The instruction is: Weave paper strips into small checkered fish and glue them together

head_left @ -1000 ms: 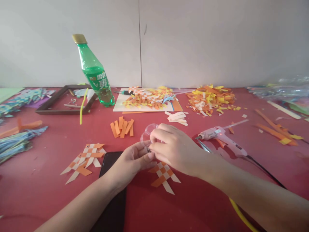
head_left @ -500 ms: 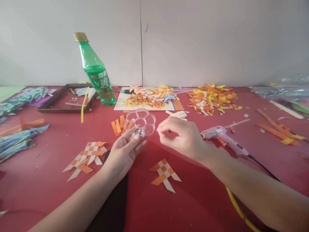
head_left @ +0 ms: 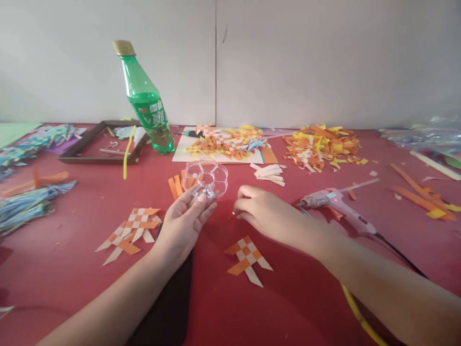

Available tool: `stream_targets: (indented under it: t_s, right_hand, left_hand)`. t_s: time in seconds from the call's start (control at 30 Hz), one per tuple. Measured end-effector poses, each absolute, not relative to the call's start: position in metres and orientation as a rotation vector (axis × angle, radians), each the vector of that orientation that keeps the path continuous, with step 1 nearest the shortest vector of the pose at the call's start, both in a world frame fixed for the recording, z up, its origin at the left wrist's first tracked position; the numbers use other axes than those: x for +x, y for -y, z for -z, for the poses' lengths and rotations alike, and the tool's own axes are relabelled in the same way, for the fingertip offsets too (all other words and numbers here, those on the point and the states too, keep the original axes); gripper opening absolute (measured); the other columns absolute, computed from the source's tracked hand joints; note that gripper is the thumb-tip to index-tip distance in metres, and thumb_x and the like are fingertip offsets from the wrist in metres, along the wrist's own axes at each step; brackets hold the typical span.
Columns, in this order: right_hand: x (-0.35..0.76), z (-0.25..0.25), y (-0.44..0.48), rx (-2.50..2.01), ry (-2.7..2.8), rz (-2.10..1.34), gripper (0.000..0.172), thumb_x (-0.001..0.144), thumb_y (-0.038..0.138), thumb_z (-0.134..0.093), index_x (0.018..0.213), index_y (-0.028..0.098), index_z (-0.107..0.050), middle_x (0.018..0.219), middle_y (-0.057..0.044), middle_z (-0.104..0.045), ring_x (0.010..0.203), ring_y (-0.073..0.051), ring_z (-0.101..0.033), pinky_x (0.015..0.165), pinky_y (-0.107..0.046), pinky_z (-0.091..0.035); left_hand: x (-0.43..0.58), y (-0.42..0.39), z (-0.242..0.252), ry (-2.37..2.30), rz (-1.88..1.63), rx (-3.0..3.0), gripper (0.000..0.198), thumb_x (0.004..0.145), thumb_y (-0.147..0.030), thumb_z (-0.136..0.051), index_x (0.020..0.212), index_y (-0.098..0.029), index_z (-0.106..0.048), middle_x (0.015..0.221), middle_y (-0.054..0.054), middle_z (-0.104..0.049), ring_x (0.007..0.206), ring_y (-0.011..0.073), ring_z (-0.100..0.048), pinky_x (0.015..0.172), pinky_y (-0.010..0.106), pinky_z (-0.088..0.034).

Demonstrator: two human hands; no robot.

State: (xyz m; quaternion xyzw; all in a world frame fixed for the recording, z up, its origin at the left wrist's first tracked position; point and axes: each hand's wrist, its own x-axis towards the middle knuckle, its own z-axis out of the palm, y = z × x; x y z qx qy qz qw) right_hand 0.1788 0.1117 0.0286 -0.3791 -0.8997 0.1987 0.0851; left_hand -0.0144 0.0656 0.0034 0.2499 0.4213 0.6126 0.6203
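My left hand [head_left: 185, 222] holds up a clear flower-shaped plastic box [head_left: 205, 179] with small beads in one compartment, fingers closed on its near edge. My right hand [head_left: 264, 214] rests low over the red table [head_left: 295, 298], its fingertips pinched together at the left; what they hold is too small to name. A woven orange-and-white paper fish [head_left: 248, 259] lies just in front of the right wrist. A second woven fish [head_left: 130, 231] lies to the left of my left hand.
A pink glue gun [head_left: 336, 204] lies to the right with its cord trailing toward me. A green bottle [head_left: 146, 103], a brown frame [head_left: 103, 144], paper scrap piles [head_left: 320, 146], cut orange strips [head_left: 175, 185] and a dark phone [head_left: 169, 302] are around.
My hands have parted. The left lifted the clear box up and away from the table; the right drew back to the right and lowered to the table with pinched fingers.
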Motion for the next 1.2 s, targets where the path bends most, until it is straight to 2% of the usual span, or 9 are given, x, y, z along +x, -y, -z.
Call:
stream_targets:
  t_s: [0.13,0.23,0.4,0.5,0.6,0.77,0.97,1.2]
  right_hand:
    - [0.178,-0.037,-0.11,-1.023,2.498,-0.489,0.011,0.081,0.008,-0.054,0.079,0.018,-0.057,0.08,0.0,-0.056,0.066,-0.01,-0.049,0.061,-0.025,-0.038]
    - [0.177,-0.039,-0.11,-0.895,2.275,-0.384,0.014,0.075,0.006,-0.053,0.079,0.019,-0.052,0.072,0.002,-0.054,0.065,-0.011,-0.048,0.061,-0.024,-0.039]
    - [0.176,-0.038,-0.108,-0.781,2.155,-0.258,0.015,0.081,0.007,-0.048,0.082,0.021,-0.054,0.075,0.0,-0.058,0.069,-0.014,-0.052,0.065,-0.028,-0.043]
    - [0.175,-0.04,-0.107,-0.686,2.162,-0.203,0.014,0.086,0.008,-0.052,0.09,0.021,-0.058,0.084,-0.003,-0.063,0.08,-0.016,-0.057,0.074,-0.032,-0.047]
    - [0.174,-0.042,-0.106,-0.631,2.227,-0.197,0.012,0.09,0.011,-0.055,0.094,0.02,-0.063,0.086,-0.004,-0.062,0.081,-0.015,-0.056,0.076,-0.031,-0.047]
    - [0.174,-0.045,-0.103,-0.636,2.33,-0.195,0.012,0.091,0.015,-0.058,0.089,0.017,-0.069,0.088,-0.006,-0.059,0.083,-0.015,-0.053,0.074,-0.03,-0.046]
    - [0.172,-0.051,-0.097,-0.633,2.505,-0.129,0.019,0.091,0.013,-0.055,0.081,0.015,-0.071,0.086,-0.006,-0.06,0.08,-0.016,-0.05,0.07,-0.029,-0.045]
    - [0.171,-0.052,-0.094,-0.69,2.666,0.001,0.027,0.091,0.011,-0.052,0.067,0.014,-0.063,0.083,-0.008,-0.06,0.08,-0.017,-0.049,0.07,-0.032,-0.047]
  left_hand:
    - [-0.015,-0.067,-0.005,-0.976,-1.411,0.554,0.021,0.082,-0.02,-0.072,0.103,-0.018,-0.069,0.107,0.003,-0.072,0.103,0.0173,-0.068,0.095,0.031,-0.053]
    - [-0.014,-0.067,-0.007,-0.986,-1.386,0.536,0.027,0.083,-0.017,-0.07,0.11,-0.017,-0.067,0.106,0.004,-0.072,0.098,0.0158,-0.068,0.091,0.028,-0.055]
    - [-0.014,-0.064,-0.009,-0.952,-1.331,0.524,0.033,0.086,-0.012,-0.066,0.119,-0.016,-0.063,0.103,0.006,-0.073,0.092,0.0131,-0.07,0.086,0.023,-0.056]
    - [-0.013,-0.062,-0.007,-0.907,-1.26,0.566,0.04,0.084,-0.011,-0.069,0.122,-0.018,-0.062,0.105,0.006,-0.074,0.097,0.0144,-0.07,0.089,0.024,-0.055]
    - [-0.014,-0.059,-0.005,-0.834,-1.19,0.627,0.041,0.081,-0.013,-0.074,0.121,-0.021,-0.064,0.11,0.005,-0.074,0.101,0.0161,-0.07,0.093,0.026,-0.054]
    - [-0.015,-0.056,-0.008,-0.823,-1.062,0.701,0.051,0.078,-0.019,-0.079,0.126,-0.02,-0.061,0.109,0.007,-0.075,0.106,0.0212,-0.069,0.098,0.032,-0.051]
    - [-0.015,-0.054,-0.006,-0.843,-0.961,0.791,0.046,0.082,-0.019,-0.076,0.125,-0.02,-0.059,0.115,0.007,-0.073,0.111,0.0194,-0.067,0.095,0.026,-0.051]
    - [-0.016,-0.053,-0.003,-0.86,-0.922,0.88,0.045,0.082,-0.019,-0.076,0.123,-0.019,-0.06,0.113,0.007,-0.074,0.109,0.0193,-0.067,0.091,0.025,-0.052]
